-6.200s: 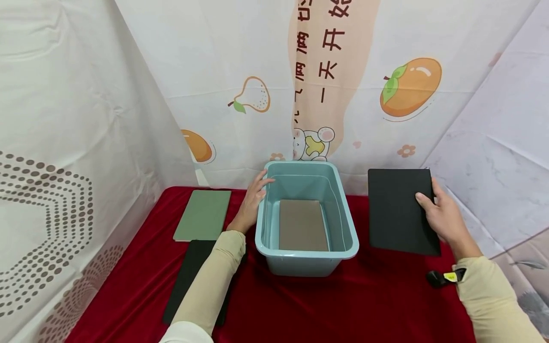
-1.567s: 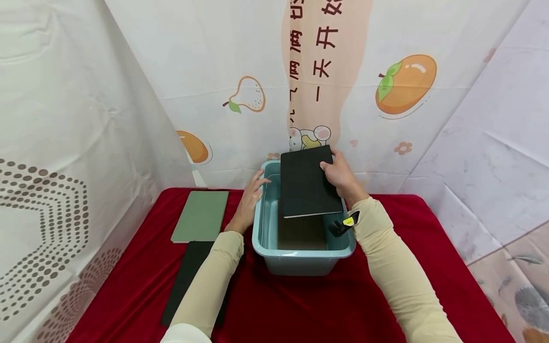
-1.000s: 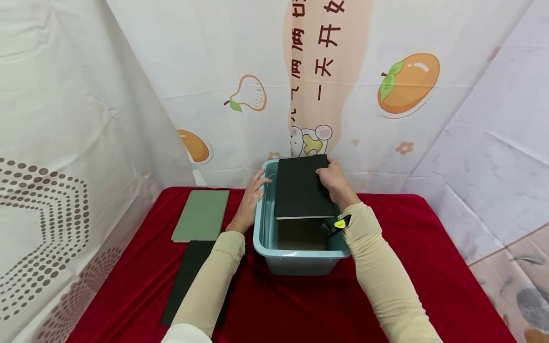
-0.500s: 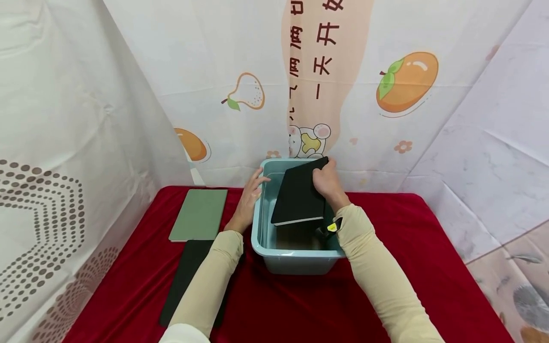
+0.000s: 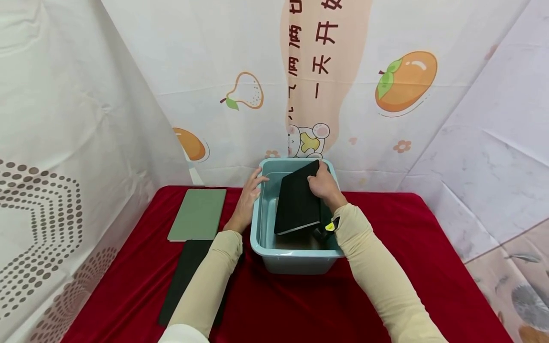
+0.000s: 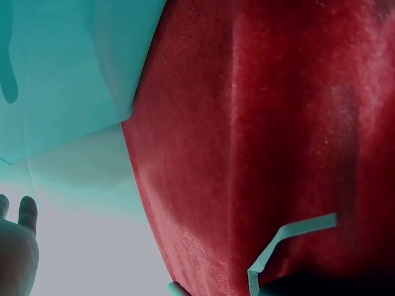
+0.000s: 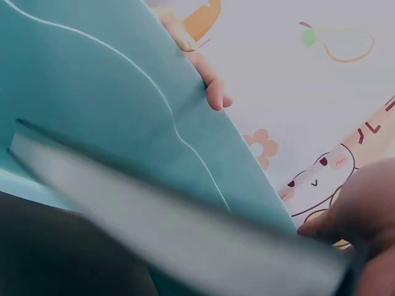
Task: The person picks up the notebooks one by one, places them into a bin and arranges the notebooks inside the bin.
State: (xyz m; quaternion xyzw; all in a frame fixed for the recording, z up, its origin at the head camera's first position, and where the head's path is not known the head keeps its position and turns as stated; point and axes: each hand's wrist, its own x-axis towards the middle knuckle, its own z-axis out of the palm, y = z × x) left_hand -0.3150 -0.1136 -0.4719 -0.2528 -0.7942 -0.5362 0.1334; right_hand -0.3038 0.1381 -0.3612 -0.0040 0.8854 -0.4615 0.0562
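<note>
My right hand (image 5: 324, 185) grips the right edge of a black notebook (image 5: 298, 200), thumb on its cover. The notebook tilts inside a light blue plastic bin (image 5: 296, 253), its lower end reaching down into it. Its pale page edges (image 7: 173, 222) cross the right wrist view, blurred. On the bin's left rim my left hand (image 5: 245, 202) holds on, with fingers (image 7: 214, 92) hooked over the edge. Beneath the black notebook, part of a grey-brown notebook (image 5: 296, 242) shows on the bin's bottom; the rest is hidden.
Left of the bin, a green notebook (image 5: 198, 214) lies on the red cloth (image 5: 309, 309). Another flat black item (image 5: 182, 276) lies nearer, partly covered by my left sleeve. A white printed curtain (image 5: 193, 71) hangs right behind the bin.
My right hand has brought the black notebook from the right of the bin leftward over it, then tilted and lowered it inside. The left hand has stayed on the rim.
</note>
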